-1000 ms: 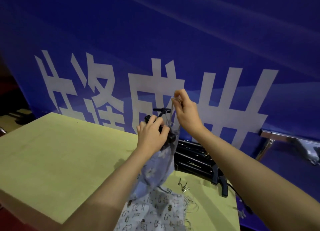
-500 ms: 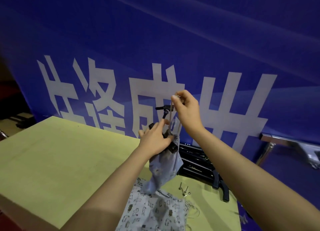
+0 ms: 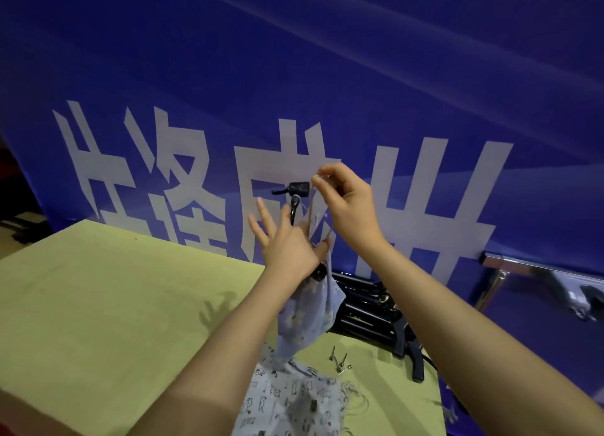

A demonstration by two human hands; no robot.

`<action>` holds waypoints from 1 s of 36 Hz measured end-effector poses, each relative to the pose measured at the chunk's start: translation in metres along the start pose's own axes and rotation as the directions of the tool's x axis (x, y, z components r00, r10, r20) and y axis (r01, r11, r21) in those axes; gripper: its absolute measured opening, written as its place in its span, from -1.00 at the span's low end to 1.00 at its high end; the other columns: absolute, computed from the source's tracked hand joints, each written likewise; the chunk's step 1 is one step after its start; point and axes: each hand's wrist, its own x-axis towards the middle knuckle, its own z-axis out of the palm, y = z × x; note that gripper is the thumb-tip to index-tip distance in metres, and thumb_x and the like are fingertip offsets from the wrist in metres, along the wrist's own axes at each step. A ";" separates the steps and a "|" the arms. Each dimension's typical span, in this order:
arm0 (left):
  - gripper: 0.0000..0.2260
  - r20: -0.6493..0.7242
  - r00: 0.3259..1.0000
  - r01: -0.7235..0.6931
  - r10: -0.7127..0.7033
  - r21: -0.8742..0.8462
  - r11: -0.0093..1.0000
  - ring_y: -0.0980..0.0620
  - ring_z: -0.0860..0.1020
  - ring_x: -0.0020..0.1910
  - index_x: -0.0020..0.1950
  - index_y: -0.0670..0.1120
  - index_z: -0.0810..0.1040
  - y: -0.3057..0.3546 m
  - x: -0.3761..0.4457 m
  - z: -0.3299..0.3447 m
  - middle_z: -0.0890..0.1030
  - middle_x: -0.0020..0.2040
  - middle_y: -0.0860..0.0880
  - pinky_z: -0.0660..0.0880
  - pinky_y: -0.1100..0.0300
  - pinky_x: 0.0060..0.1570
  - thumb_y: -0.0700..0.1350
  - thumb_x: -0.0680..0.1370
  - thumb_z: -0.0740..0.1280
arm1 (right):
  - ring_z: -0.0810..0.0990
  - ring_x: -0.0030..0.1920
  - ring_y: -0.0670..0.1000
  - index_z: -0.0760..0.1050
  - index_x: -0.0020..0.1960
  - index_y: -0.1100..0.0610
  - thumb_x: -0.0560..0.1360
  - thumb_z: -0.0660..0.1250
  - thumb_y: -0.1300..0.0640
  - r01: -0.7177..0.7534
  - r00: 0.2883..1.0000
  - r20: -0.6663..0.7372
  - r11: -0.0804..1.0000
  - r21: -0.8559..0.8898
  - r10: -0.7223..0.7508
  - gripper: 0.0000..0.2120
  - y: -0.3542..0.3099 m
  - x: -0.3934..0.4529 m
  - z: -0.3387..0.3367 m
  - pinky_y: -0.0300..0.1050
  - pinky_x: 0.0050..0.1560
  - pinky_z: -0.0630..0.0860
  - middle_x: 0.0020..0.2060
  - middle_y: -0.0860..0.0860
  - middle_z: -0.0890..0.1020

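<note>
Two hands [image 3: 291,249] [image 3: 351,206], one black tool [image 3: 298,189], one blue pouch [image 3: 310,314], one patterned cloth [image 3: 294,399], three metal pins [image 3: 341,362]

The pouch [image 3: 310,314] hangs over the table [image 3: 98,305], above the cloth [image 3: 287,403] at its near edge. Screws [image 3: 340,363] lie right of the cloth. Clamps [image 3: 366,311] lie behind them.
</note>
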 end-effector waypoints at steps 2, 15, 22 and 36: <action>-0.58 -0.036 0.997 -0.068 0.068 0.002 0.998 -0.20 -0.36 0.49 0.22 0.04 0.52 0.002 0.002 0.000 0.04 0.56 -0.08 -0.38 -0.21 0.39 0.24 0.51 0.16 | 0.46 -0.33 -0.21 0.47 -0.02 0.25 0.57 0.27 0.24 0.025 1.000 -0.002 0.999 -0.024 -0.025 -0.93 -0.003 -0.001 0.000 -0.30 -0.27 0.44 -0.31 -0.11 0.48; -0.78 0.132 0.981 -0.136 0.143 -0.057 0.989 -0.08 0.48 0.08 -0.03 -0.06 0.56 0.010 0.004 -0.005 0.52 0.04 -0.07 0.17 0.06 0.28 0.02 0.53 0.19 | 0.34 -0.45 -0.20 0.39 -0.02 0.19 0.59 0.21 0.26 0.037 0.988 -0.151 0.998 -0.060 -0.046 -0.98 -0.019 -0.009 -0.009 -0.44 -0.41 0.30 -0.38 -0.05 0.39; -0.71 0.038 0.986 -0.160 0.160 0.006 0.987 -0.12 0.45 0.10 0.01 -0.08 0.54 0.023 -0.013 -0.001 0.56 0.04 -0.11 0.22 0.07 0.20 0.05 0.53 0.13 | 0.28 -0.47 -0.16 0.41 -0.02 0.21 0.59 0.21 0.24 0.042 0.975 -0.208 0.988 -0.147 -0.073 -0.95 -0.027 -0.016 -0.027 -0.38 -0.43 0.24 -0.39 -0.01 0.38; -0.59 0.058 0.997 -0.047 0.044 0.044 0.998 -0.12 0.38 0.25 0.17 -0.07 0.51 0.108 -0.067 -0.021 0.46 0.21 -0.10 0.18 -0.01 0.29 0.17 0.52 0.12 | 0.27 -0.48 -0.15 0.46 -0.03 0.28 0.58 0.25 0.22 0.100 0.954 -0.259 0.976 -0.193 -0.150 -0.89 -0.058 -0.046 -0.111 -0.38 -0.43 0.22 -0.43 -0.11 0.37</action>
